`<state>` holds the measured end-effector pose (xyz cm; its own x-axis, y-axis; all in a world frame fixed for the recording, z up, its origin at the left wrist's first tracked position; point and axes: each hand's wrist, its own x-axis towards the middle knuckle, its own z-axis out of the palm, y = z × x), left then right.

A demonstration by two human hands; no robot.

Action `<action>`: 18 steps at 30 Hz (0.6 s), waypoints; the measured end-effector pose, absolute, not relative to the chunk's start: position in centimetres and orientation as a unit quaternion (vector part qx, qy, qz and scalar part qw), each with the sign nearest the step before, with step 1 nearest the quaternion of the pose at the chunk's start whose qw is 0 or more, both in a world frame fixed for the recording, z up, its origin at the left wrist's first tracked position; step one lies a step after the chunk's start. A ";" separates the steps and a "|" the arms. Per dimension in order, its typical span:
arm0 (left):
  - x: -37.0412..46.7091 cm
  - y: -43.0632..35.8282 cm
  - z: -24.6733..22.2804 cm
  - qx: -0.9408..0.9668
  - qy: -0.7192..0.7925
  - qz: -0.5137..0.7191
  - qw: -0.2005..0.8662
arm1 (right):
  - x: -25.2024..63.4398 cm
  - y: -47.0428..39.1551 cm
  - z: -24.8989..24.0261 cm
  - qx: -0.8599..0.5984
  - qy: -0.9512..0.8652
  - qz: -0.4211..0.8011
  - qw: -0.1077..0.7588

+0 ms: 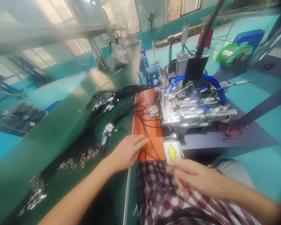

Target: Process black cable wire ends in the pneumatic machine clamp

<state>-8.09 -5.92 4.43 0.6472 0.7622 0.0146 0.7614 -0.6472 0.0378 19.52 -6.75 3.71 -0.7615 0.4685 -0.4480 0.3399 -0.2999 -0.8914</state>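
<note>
Black cables [152, 142] run over an orange board [158, 137] and down toward my lap. My right hand [187, 176] pinches a black cable between thumb and fingers, just below a white pad with a yellow arrow [171, 152]. My left hand [131, 150] lies over the left edge of the orange board, fingers stretched toward the cables; what its palm touches is hidden. Left of it, a cable bundle with white connectors [108, 129] rests on the green table [84, 181]. More black cables [79, 140] with bare copper ends lie farther left.
A metal machine [184, 109] with blue tubes [215, 86] stands beyond the board at right. Red-handled pliers [230, 132] lie near it. Farther back are a green wire spool [234, 53], a standing fan [151, 18] and a plastic bag of small parts [119, 57].
</note>
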 end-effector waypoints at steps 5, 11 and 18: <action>-6.3 -6.2 4.2 0.916 0.386 -0.026 0.102 | 18.7 -8.1 3.1 -0.377 -0.655 0.651 0.071; -4.3 -7.9 6.8 0.859 0.464 0.025 0.213 | 17.7 -7.3 2.9 -0.401 -0.650 0.608 0.218; 1.4 -5.6 6.4 0.745 0.496 0.160 0.417 | 19.6 -4.8 2.5 -0.445 -0.570 0.601 0.341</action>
<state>1.42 -5.57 6.35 0.4579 0.8715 -0.1758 0.6051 -0.1607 0.7798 19.55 -4.85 2.52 -0.3722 0.9166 -0.1461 0.0966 -0.1183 -0.9883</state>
